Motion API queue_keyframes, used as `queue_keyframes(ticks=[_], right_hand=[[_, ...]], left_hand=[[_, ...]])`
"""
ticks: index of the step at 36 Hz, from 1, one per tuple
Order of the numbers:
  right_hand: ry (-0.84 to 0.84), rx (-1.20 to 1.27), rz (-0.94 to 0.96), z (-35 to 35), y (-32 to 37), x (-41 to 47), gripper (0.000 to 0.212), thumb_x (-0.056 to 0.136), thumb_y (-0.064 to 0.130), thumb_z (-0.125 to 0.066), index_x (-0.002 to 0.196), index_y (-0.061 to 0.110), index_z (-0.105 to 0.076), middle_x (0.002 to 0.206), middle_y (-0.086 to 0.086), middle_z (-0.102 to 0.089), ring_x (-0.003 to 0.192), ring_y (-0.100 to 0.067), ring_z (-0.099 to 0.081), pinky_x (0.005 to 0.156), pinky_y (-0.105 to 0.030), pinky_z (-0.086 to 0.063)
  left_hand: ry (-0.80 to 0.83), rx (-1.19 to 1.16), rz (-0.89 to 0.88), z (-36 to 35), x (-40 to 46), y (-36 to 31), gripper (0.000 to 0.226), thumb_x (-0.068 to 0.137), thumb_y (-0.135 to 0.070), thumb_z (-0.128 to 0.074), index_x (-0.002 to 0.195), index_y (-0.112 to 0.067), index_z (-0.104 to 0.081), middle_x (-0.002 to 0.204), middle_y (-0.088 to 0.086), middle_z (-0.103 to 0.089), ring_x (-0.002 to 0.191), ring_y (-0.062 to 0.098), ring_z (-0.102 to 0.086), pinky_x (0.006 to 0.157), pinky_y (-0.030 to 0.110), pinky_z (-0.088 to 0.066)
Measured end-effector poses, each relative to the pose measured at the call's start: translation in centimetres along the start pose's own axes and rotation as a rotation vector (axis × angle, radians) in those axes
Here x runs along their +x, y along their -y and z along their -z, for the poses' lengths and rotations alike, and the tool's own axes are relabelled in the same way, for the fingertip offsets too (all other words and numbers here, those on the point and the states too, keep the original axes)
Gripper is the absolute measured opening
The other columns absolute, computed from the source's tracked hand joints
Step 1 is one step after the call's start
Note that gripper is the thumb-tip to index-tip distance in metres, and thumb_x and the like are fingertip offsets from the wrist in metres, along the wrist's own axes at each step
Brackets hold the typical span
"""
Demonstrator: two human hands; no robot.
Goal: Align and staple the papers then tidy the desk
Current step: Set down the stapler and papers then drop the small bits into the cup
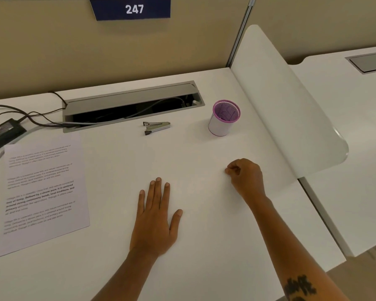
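Note:
Printed papers [44,192] lie flat as a stack on the left of the white desk [204,246]. A small metal stapler [156,127] rests on its side at the back, just in front of the cable tray. My left hand [155,216] lies palm down on the desk, fingers apart, holding nothing. My right hand [245,177] rests to its right in a loose fist, fingertips pinched together; nothing shows in it. Both hands are apart from the papers and the stapler.
A purple mesh pen cup [225,118] stands at the back right. An open grey cable tray [130,105] runs along the back. A black power adapter [2,133] with cords sits far left. A white divider panel [287,101] bounds the right side.

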State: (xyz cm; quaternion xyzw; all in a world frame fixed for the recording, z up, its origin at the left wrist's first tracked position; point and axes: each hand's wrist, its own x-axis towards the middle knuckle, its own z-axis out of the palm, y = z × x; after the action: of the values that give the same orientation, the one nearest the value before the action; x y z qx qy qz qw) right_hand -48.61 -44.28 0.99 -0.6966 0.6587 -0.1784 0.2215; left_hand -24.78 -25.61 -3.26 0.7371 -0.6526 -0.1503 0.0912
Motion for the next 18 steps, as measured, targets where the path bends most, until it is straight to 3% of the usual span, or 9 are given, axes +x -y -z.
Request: queue_keyframes(ticks=[12, 18], right_hand=[[0.013, -0.247, 0.075, -0.8, 1.0, 0.2, 0.013, 0.092, 0.0, -0.064, 0.086, 0.005, -0.074, 0.092, -0.006, -0.071, 0.08, -0.03, -0.066, 0.066, -0.034, -0.052], [0.032, -0.345, 0.063, -1.2, 1.7, -0.2, 0.014, 0.085, -0.006, -0.06, 0.085, 0.005, -0.067, 0.09, -0.007, -0.065, 0.075, -0.024, -0.054, 0.06, -0.031, -0.043]], left_hand=[[-0.005, -0.007, -0.002, 0.0, 0.0, 0.0, 0.078, 0.109, -0.058, -0.025, 0.171, -0.017, 0.0, 0.18, 0.007, 0.007, 0.167, 0.023, 0.007, 0.135, 0.054, -0.01], [-0.004, -0.002, 0.002, 0.1, -0.1, 0.0, 0.078, 0.109, -0.058, -0.024, 0.171, -0.017, -0.002, 0.18, 0.007, 0.006, 0.167, 0.023, 0.007, 0.135, 0.054, -0.011]])
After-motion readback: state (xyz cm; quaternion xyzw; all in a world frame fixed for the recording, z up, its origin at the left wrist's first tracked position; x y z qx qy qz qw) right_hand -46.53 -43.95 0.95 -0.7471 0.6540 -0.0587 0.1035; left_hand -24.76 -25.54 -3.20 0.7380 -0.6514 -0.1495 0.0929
